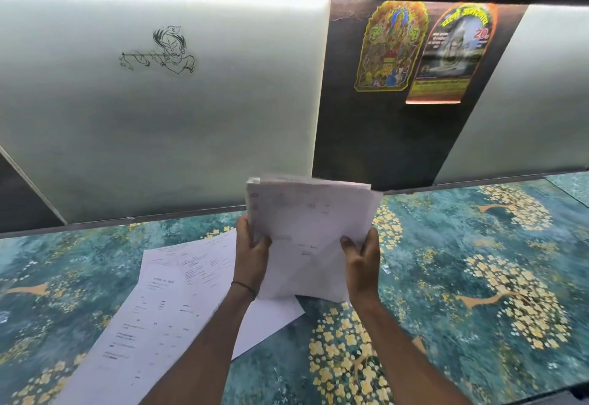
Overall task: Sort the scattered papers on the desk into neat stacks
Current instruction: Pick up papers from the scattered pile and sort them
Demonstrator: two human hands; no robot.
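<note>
- Two hands, left hand point(251, 245) and right hand point(361, 253), grasping white printed paper bundle point(306, 229), upright above desk point(462, 261), edges uneven.
- Several loose printed sheets point(165, 302) overlapping, near left on desk.

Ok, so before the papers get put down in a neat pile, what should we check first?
1. Both hands hold the bundle: ok. The left hand and right hand grip the bundle of papers by its lower corners.
2. Bundle edges lined up: not ok, the top edges fan apart.
3. Bundle lifted clear of the desk: ok.
4. All papers gathered: not ok, loose sheets lie overlapped and crooked on the left.
5. Free spot to set the pile: ok, bare desk on the right.
6. Sheets facing the same way: cannot tell.
</note>
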